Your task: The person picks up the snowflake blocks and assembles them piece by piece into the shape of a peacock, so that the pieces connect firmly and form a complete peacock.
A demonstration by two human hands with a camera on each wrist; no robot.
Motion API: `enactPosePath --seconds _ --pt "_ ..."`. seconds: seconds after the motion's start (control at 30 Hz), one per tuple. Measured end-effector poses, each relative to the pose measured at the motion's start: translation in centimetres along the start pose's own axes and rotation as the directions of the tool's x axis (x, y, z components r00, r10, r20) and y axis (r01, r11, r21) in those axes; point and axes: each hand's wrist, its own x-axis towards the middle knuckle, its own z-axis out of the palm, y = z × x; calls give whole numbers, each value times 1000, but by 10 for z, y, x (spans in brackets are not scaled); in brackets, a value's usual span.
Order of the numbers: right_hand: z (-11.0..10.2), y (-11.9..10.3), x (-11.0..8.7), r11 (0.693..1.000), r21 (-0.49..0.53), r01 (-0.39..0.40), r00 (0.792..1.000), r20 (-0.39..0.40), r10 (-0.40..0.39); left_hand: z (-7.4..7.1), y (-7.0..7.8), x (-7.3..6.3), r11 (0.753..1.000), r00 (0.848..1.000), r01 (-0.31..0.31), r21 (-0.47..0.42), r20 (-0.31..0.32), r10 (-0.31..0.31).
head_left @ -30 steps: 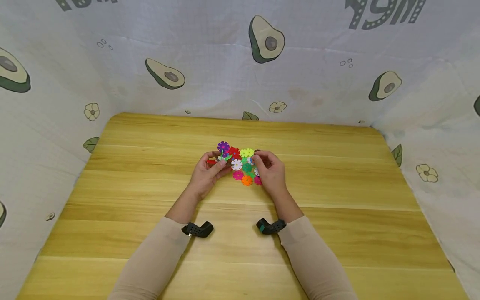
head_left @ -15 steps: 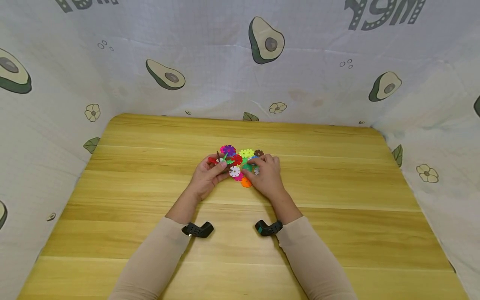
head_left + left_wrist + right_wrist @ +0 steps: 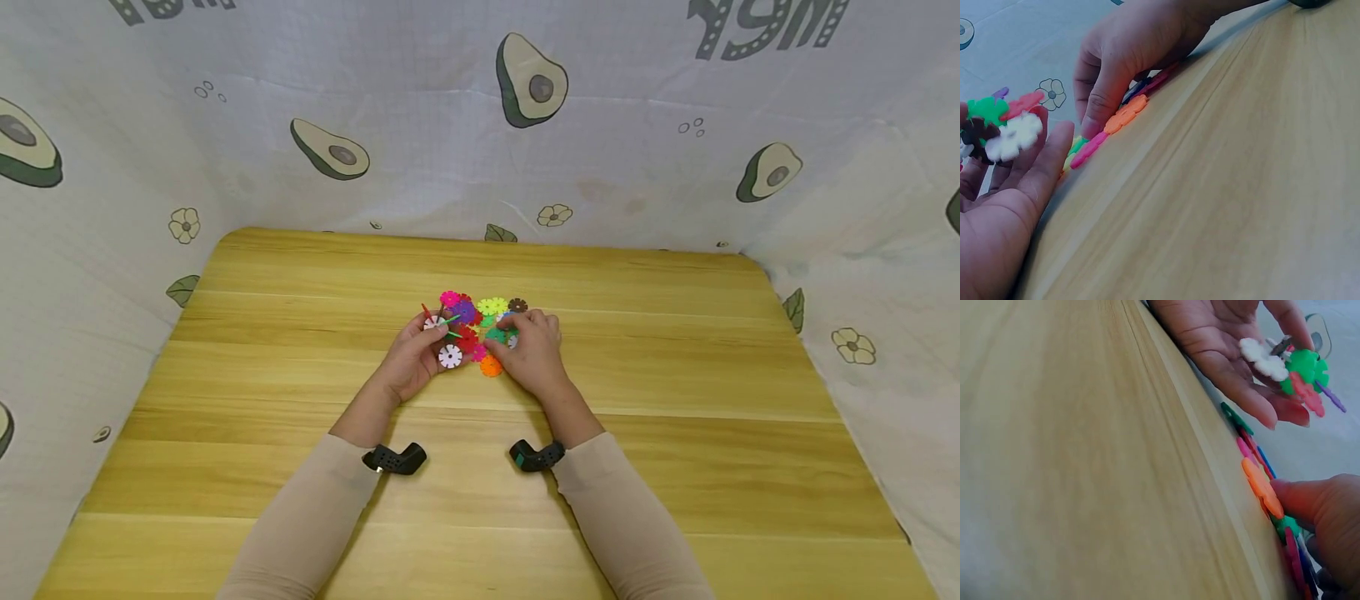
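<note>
My left hand (image 3: 411, 357) holds a built-up cluster of interlocking plastic snowflake discs just above the table. A white disc (image 3: 450, 357), a purple disc (image 3: 463, 312) and upright green and red ones show in it. In the left wrist view a white disc (image 3: 1015, 137) of this cluster sits over the palm. Beside it, several more discs lie on the table, among them an orange disc (image 3: 491, 367) and a yellow disc (image 3: 492, 307). My right hand (image 3: 536, 354) pinches a green disc (image 3: 495, 335) among these, its fingertips partly hidden.
A brown disc (image 3: 517, 306) lies just beyond the right hand. The wooden table (image 3: 675, 350) runs back to a white cloth (image 3: 420, 75) printed with avocados, which also hangs at both sides. Each wrist wears a black band.
The left hand has turned its cluster, bringing the white disc down and left and the purple one nearer. The right hand has shifted from the right-hand discs onto the green one, uncovering the brown disc.
</note>
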Motion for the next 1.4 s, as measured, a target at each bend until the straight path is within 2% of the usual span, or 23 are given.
enactPosePath --seconds 0.23,0.3,0.37,0.43,0.53,0.6,0.63,0.7,0.9,1.0,1.27,1.4 --pt "0 -1 1 995 82 59 998 -13 -58 1 0 0 999 1000 8 33 23 -8" --pt "0 -1 1 985 153 79 996 -45 -73 1 0 0 998 999 14 60 35 -16" --pt "0 -1 1 959 265 97 993 -88 -76 0 0 0 995 998 18 98 52 -23" --pt "1 -1 1 903 416 106 991 -121 -60 0 -1 0 991 998 26 133 61 -35" --pt "2 -1 1 779 618 106 990 -139 -25 1 -1 0 982 997 31 187 66 -45" --pt "1 -2 1 711 697 97 991 -131 -7 1 -2 0 975 997 37 217 64 -52" --pt "1 -2 1 686 722 94 992 -126 -4 2 -2 -1 971 996 38 236 64 -54" --pt "1 -2 1 660 746 86 993 -117 3 2 -3 -1 959 996 38 279 66 -59" --pt "1 -5 0 638 765 91 994 -108 -13 1 -2 -2 899 995 38 437 67 -75" --pt "2 -7 -2 632 767 112 993 -117 -35 1 -2 -3 879 994 39 475 69 -81" --pt "4 -8 -3 676 724 138 989 -132 -60 1 -3 -3 882 991 16 471 112 -78" --pt "3 -7 -3 687 714 135 990 -130 -60 0 -4 -2 885 990 13 465 119 -77"
